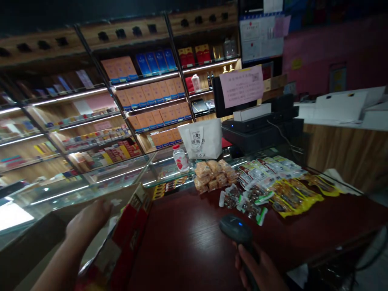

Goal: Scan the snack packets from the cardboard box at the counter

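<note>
My right hand is closed round the handle of a dark handheld barcode scanner, held over the brown tabletop with a small blue light on its head. At the left, my left hand reaches over an open cardboard box. Its fingers are bent away and blurred, so whether they grip anything does not show. Beyond the scanner lie small clear-and-green snack packets, yellow-edged snack packs, rows of white-topped sachets and a heap of wrapped tan snacks.
A white tote bag and a red-capped bottle stand at the counter's back. Behind them is a dark checkout terminal with a pink sheet. Lit shelves of boxed goods line the wall.
</note>
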A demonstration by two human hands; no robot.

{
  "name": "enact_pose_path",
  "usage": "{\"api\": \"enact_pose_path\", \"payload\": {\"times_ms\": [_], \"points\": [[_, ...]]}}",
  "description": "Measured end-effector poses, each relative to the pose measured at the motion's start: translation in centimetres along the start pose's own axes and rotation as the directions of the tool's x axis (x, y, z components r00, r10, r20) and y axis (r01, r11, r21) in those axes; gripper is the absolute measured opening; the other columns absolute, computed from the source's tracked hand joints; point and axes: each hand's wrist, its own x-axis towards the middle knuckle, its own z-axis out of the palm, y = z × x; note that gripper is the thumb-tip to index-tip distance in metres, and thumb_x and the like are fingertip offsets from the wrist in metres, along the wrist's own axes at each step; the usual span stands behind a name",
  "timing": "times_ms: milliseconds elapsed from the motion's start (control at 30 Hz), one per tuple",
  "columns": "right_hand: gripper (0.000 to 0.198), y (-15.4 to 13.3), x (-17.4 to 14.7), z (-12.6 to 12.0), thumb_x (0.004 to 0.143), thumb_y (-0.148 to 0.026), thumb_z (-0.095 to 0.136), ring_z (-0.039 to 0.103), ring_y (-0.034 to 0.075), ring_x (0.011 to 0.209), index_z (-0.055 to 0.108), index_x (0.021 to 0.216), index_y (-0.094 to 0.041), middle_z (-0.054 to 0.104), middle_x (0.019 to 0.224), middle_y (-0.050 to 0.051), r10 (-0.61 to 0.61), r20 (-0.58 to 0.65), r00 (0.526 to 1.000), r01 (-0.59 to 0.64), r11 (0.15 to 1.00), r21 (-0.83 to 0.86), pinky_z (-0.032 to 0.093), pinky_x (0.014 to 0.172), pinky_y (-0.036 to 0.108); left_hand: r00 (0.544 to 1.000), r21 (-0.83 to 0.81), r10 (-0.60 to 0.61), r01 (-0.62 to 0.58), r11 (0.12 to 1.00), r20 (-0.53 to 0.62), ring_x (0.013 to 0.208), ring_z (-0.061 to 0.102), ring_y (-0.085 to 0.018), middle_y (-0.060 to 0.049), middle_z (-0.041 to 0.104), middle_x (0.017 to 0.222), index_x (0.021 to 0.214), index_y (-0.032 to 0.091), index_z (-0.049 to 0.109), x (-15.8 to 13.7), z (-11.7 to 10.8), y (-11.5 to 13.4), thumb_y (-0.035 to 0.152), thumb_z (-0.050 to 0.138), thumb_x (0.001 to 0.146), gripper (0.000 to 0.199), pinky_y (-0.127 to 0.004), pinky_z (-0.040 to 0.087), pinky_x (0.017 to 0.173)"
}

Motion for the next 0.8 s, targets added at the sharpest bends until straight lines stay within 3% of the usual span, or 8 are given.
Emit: {"api": "enact_pose_path", "payload": {"times_ms": [100, 167, 267, 333, 400, 467, 600, 800], "points": [[0.062, 0.2, 0.3, 0.0, 0.077, -0.080, 0.057, 0.044, 0.008, 0.035, 0.063, 0.074, -0.018, 0.052, 0.045, -0.005, -0.046, -0.009, 0.999, 0.046, 0.997, 0.057, 0.034, 0.038, 0.019, 0.984, 0.105, 0.180, -0.178, 0.978, -0.009, 0.071, 0.066, -0.034, -0.005, 0.072, 0.073, 0.096, 0.029, 0.070, -3.1, 2.4, 3.6, 0.054, 0.061, 0.073, 0.034, -0.047, 0.052, 0.072], [0.061, 0.3, 0.4, -0.3, 0.076, -0.079, 0.058, 0.046, 0.008, 0.037, 0.063, 0.076, -0.018, 0.056, 0.050, -0.003, -0.060, -0.024, 0.998, 0.062, 0.992, 0.113, 0.035, 0.038, 0.019, 0.958, -0.093, 0.262, -0.252, 0.963, 0.114, 0.083, 0.069, -0.032, -0.004, 0.077, 0.088, 0.098, 0.029, 0.073, -6.8, 6.3, 6.4, 0.049, 0.060, 0.075, 0.033, -0.041, 0.053, 0.078], [0.063, 0.2, 0.4, -1.2, 0.070, -0.079, 0.066, 0.052, 0.010, 0.040, 0.065, 0.089, -0.018, 0.066, 0.063, 0.000, -0.030, -0.082, 0.996, 0.045, 0.981, 0.191, 0.040, 0.039, 0.021, 0.819, -0.386, 0.412, -0.257, 0.886, 0.399, 0.093, 0.070, -0.028, -0.007, 0.078, 0.095, 0.086, 0.025, 0.077, -12.5, 14.2, 9.8, 0.038, 0.063, 0.075, 0.022, -0.036, 0.052, 0.088], [0.066, -0.1, 0.2, -1.9, 0.068, -0.079, 0.067, 0.054, 0.012, 0.040, 0.065, 0.095, -0.018, 0.065, 0.059, -0.001, -0.013, -0.136, 0.991, 0.040, 0.978, 0.204, 0.042, 0.039, 0.022, 0.756, -0.419, 0.433, -0.231, 0.878, 0.491, 0.096, 0.069, -0.027, -0.009, 0.076, 0.098, 0.088, 0.023, 0.077, -15.1, 19.4, 11.5, 0.030, 0.063, 0.077, 0.020, -0.034, 0.050, 0.091], [0.065, -0.6, 0.0, -2.7, 0.071, -0.078, 0.065, 0.053, 0.012, 0.039, 0.065, 0.095, -0.018, 0.064, 0.054, -0.002, -0.018, -0.217, 0.976, 0.063, 0.977, 0.202, 0.042, 0.038, 0.022, 0.776, -0.372, 0.378, -0.200, 0.906, 0.505, 0.100, 0.067, -0.027, -0.012, 0.074, 0.104, 0.094, 0.020, 0.075, -16.4, 23.5, 12.6, 0.030, 0.064, 0.077, 0.022, -0.035, 0.048, 0.092], [0.064, -1.3, -0.3, -3.4, 0.073, -0.076, 0.065, 0.052, 0.010, 0.037, 0.064, 0.097, -0.018, 0.065, 0.056, -0.002, -0.049, -0.312, 0.949, 0.119, 0.970, 0.210, 0.040, 0.036, 0.021, 0.798, -0.317, 0.320, -0.171, 0.933, 0.511, 0.102, 0.065, -0.031, -0.015, 0.072, 0.099, 0.085, 0.016, 0.072, -16.5, 26.3, 13.5, 0.035, 0.067, 0.077, 0.021, -0.037, 0.046, 0.090], [0.064, -2.5, -0.7, -4.5, 0.070, -0.074, 0.069, 0.053, 0.011, 0.037, 0.065, 0.101, -0.019, 0.066, 0.061, -0.003, -0.082, -0.445, 0.892, 0.202, 0.952, 0.230, 0.040, 0.034, 0.022, 0.814, -0.256, 0.223, -0.094, 0.962, 0.537, 0.091, 0.065, -0.032, -0.012, 0.068, 0.078, 0.062, 0.018, 0.059, -15.4, 28.7, 14.2, 0.027, 0.072, 0.070, 0.018, -0.036, 0.045, 0.079], [0.061, -3.5, -0.9, -4.8, 0.069, -0.074, 0.070, 0.052, 0.011, 0.041, 0.068, 0.097, -0.019, 0.067, 0.065, -0.001, -0.045, -0.485, 0.873, 0.182, 0.954, 0.238, 0.041, 0.040, 0.022, 0.805, -0.406, 0.221, 0.027, 0.914, 0.551, 0.072, 0.063, -0.020, -0.001, 0.063, 0.068, 0.068, 0.020, 0.055, -16.2, 28.0, 12.3, 0.021, 0.065, 0.070, 0.011, -0.027, 0.044, 0.069]]}}
